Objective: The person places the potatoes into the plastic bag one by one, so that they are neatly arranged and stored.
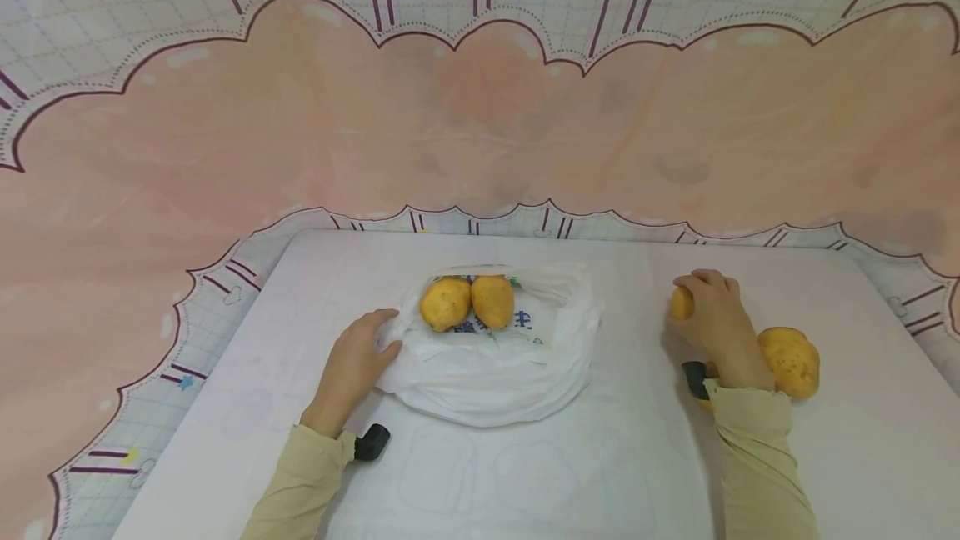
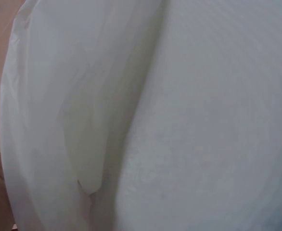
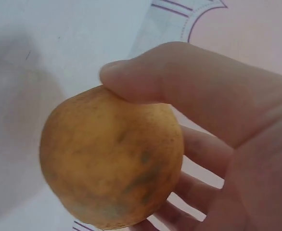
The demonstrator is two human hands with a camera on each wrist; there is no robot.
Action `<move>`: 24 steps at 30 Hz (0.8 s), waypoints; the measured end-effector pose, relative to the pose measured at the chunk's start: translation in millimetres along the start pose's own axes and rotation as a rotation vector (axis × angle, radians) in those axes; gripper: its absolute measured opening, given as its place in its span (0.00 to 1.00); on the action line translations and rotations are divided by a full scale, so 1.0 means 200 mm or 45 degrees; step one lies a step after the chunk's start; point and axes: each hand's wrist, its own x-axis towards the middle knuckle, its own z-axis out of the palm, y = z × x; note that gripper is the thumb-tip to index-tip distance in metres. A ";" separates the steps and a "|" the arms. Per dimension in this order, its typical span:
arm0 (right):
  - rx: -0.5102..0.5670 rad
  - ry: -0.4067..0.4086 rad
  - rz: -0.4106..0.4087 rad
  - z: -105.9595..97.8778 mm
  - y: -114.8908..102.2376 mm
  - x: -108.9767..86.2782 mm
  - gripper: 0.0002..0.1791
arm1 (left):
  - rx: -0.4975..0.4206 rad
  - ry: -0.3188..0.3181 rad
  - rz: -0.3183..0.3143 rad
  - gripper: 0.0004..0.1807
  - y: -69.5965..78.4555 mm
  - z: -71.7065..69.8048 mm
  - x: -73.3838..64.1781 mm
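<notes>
My right hand (image 1: 716,323) grips a potato (image 3: 112,159), thumb on one side and fingers round the other. In the head view only a part of this potato shows, at the fingertips. A larger potato (image 1: 791,362) lies beside the right wrist, and a sliver of another yellow thing shows beneath that wrist. Two potatoes (image 1: 446,304) sit side by side on the opened white plastic bag (image 1: 480,382). My left hand (image 1: 352,369) is at the bag's left edge, thumb and fingers apart; whether the fingertips touch the plastic is hard to tell.
The bag lies on a white-covered table (image 1: 600,473). Behind the table hangs a pink and white patterned cloth (image 1: 480,123). A black wrist camera (image 1: 372,442) sits on the left wrist, another black one (image 1: 695,380) on the right.
</notes>
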 end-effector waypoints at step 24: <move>0.133 0.193 -0.170 -0.03 -0.13 0.01 0.28 | -0.005 0.003 0.006 0.26 0.01 -0.01 0.00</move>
